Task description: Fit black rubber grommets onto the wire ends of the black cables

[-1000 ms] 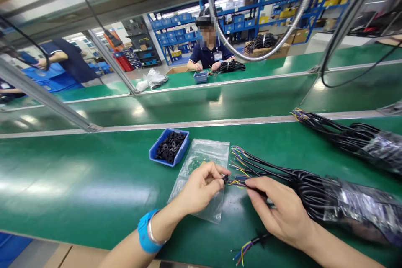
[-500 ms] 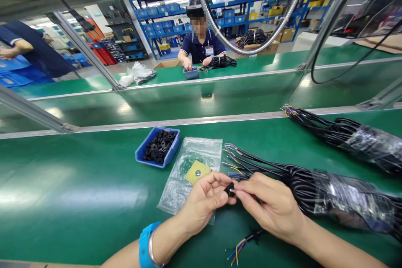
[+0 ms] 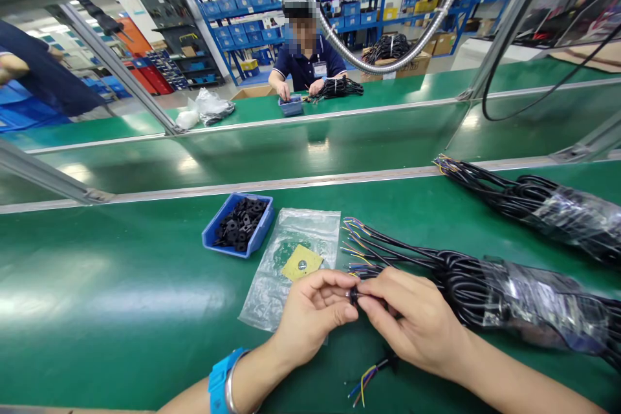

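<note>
Close together over the bench, my hands work on a small black part (image 3: pixel 353 296) with a hole, like a grommet. My left hand (image 3: pixel 315 310) curls around it from the left, fingertips at its edge. From the other side, my right hand (image 3: pixel 412 314) pinches at the part with thumb and forefinger. A dark length beside it is mostly hidden by those fingers. Below my hands lies a black cable end with bare coloured wires (image 3: pixel 365 380). Right of my hands is a bundle of black cables (image 3: pixel 456 278), bound with clear wrap, its stripped ends pointing left.
A blue bin (image 3: pixel 262 233) of similar black parts stands behind a clear plastic bag (image 3: pixel 264 301) bearing a yellow square (image 3: pixel 294 265). A second cable bundle (image 3: pixel 524 197) lies at the right. Across the metal rail (image 3: pixel 272 187), a co-worker (image 3: pixel 308 61) handles parts at another bench.
The black part has turned between my fingers, and the coloured wire seen at it before no longer shows. My left thumb has moved off its face. The view has shifted slightly.
</note>
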Tool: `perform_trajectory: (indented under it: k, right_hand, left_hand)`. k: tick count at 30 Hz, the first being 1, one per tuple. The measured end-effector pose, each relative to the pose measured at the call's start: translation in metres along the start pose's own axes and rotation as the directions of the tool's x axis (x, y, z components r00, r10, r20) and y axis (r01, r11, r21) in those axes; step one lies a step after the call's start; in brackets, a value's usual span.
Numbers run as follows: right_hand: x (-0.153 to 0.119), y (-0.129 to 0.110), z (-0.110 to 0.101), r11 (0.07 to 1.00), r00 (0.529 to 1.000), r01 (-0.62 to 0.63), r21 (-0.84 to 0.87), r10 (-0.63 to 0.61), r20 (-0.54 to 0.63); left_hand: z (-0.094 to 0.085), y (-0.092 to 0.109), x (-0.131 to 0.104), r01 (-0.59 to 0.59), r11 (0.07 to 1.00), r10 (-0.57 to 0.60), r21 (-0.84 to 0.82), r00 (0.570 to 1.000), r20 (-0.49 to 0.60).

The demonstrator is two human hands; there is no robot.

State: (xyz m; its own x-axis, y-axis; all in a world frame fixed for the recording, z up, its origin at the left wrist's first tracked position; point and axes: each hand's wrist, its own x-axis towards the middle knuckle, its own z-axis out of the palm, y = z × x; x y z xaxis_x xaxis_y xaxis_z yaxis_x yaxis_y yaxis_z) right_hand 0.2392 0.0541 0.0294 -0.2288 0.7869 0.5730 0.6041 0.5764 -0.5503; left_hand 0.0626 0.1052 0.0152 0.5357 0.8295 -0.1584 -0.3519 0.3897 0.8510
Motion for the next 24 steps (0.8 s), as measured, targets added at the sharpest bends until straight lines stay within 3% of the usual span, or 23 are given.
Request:
perform_trajectory:
  k: [4,7,13,19,24]
  right_hand:
    - [-0.010,0.003,-0.014,0.984,0.971,-0.175,-0.034,0.179,0.158]
    - [-0.019,0.006,-0.022,0.970,0.960,-0.198,-0.138,0.221,0.173]
    - [-0.036,0.016,-0.013,0.972,0.999,-0.015,-0.236,0.022,0.026]
    - [-0.040,0.021,-0.005,0.933,0.990,0.067,-0.354,-0.105,-0.090]
    - [-0.038,0.022,-0.005,0.916,0.977,0.115,-0.384,-0.174,-0.121]
  left_hand:
    - [-0.003,-0.002,0.003,0.012,1.000,-0.013,-0.010,0.999,-0.049]
    - [0.000,-0.006,0.005,0.075,0.997,-0.075,0.003,0.996,-0.053]
    - [0.018,-0.017,0.010,0.187,0.981,-0.190,-0.057,0.981,-0.048]
    - [0.026,-0.019,0.011,0.171,0.985,-0.173,-0.023,0.974,-0.144]
    - [0.024,-0.025,0.009,0.193,0.980,-0.198,-0.048,0.973,-0.116]
